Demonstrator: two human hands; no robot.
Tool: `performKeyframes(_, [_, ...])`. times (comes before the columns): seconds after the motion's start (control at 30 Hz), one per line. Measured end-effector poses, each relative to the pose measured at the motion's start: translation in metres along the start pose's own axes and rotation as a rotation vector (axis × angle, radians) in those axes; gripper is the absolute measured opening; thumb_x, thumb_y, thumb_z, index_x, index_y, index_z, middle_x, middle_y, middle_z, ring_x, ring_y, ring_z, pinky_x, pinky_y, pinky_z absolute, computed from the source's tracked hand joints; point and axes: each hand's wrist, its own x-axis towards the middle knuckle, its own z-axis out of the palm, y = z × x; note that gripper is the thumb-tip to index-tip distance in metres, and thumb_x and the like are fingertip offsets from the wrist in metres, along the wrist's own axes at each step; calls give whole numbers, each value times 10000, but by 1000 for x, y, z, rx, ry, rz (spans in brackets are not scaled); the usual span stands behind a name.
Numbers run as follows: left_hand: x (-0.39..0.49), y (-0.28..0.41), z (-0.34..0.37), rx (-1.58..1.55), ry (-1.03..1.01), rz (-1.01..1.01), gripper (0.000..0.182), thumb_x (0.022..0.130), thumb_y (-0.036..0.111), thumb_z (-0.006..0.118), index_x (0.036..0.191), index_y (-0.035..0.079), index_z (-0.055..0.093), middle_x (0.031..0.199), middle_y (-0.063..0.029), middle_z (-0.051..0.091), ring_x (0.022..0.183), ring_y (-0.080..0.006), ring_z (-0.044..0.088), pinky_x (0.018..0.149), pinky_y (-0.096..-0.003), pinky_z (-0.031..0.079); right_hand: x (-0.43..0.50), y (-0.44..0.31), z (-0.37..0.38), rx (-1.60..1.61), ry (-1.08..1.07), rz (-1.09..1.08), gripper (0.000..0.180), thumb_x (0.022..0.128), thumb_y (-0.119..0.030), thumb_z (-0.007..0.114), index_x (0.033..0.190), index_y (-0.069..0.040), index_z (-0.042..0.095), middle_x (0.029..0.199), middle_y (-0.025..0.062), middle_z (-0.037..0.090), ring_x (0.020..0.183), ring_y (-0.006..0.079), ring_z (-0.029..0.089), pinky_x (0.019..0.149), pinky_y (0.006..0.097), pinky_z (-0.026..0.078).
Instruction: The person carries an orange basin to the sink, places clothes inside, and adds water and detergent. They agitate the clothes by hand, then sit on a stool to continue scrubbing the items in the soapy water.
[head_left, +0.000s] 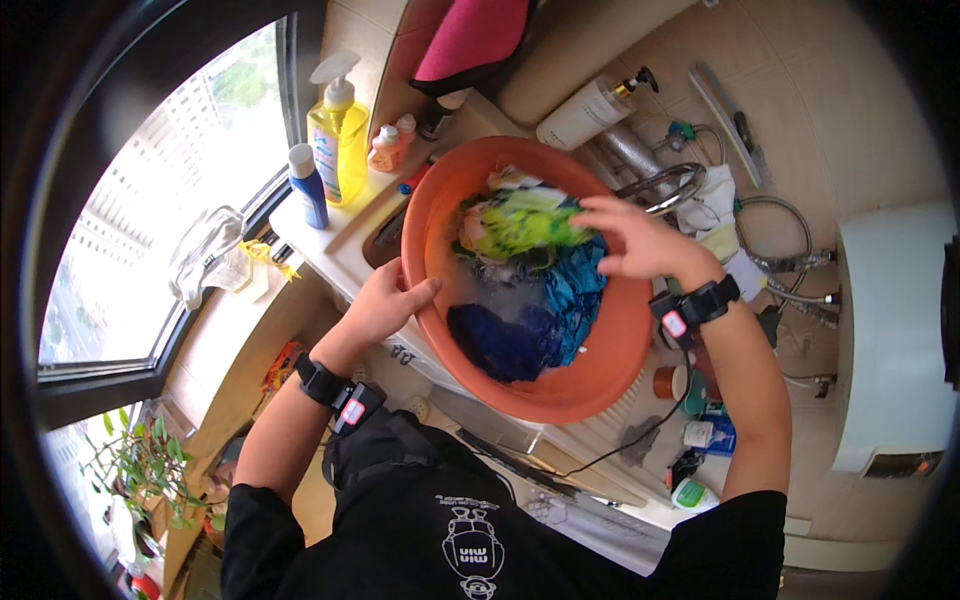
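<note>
A large orange plastic basin (611, 367) sits in front of me with wet clothes and cloudy water in it. My left hand (390, 300) grips its left rim, thumb over the edge. Over the basin's right side, my right hand (637, 236) has its fingers apart. Its fingertips are at the edge of a bright green garment (525, 221), which is blurred; whether they touch it I cannot tell. A teal-blue garment (574, 292) lies below that hand, and a dark navy garment (499, 341) lies at the near side.
A chrome faucet (667, 187) stands right of the basin. A yellow pump bottle (337, 142) and a blue bottle (307, 187) stand on the window ledge. A white pump bottle (589, 112) is behind the basin. A black cable (622, 450) trails from my right wrist.
</note>
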Motion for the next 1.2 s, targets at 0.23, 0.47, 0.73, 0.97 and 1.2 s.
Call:
performKeyframes(0.23, [-3,8,4,-138,40,-67,452,926,324,660,1188,-25,541,947,-30,641,806,-94,612,729,-241,504,-110,-11,24,403,399,216,477,726,91,702,1172,-52,607,1154,100,617,968,178,642,847,279,516])
performKeyframes(0.47, [-37,26,9,49,156,-188,559,977,434,538,1353,29,453,1092,-86,643,948,-169,640,817,-305,516,-193,-15,121,899,979,362,363,826,113,637,1168,29,550,1009,88,658,902,147,663,819,264,533])
performKeyframes(0.73, [-51,40,30,296,230,-279,540,987,473,490,1321,49,491,1042,-73,652,948,-183,653,849,-343,512,-219,-27,231,979,1308,467,241,837,79,653,1065,18,605,1047,85,652,963,147,639,867,270,517])
performKeyframes(0.97, [-18,28,41,191,282,-122,405,983,243,554,1308,10,489,1146,-106,625,982,-170,627,835,-289,516,-240,-27,288,1088,1297,622,187,854,27,664,1034,2,617,1008,59,649,901,113,613,801,250,503])
performKeyframes(1.2, [-11,15,43,174,397,-55,341,964,142,545,1256,-28,500,1051,-132,678,912,-185,672,803,-290,539,-226,-33,316,1025,1228,717,106,877,-30,658,973,-21,613,895,17,616,816,90,588,722,234,483])
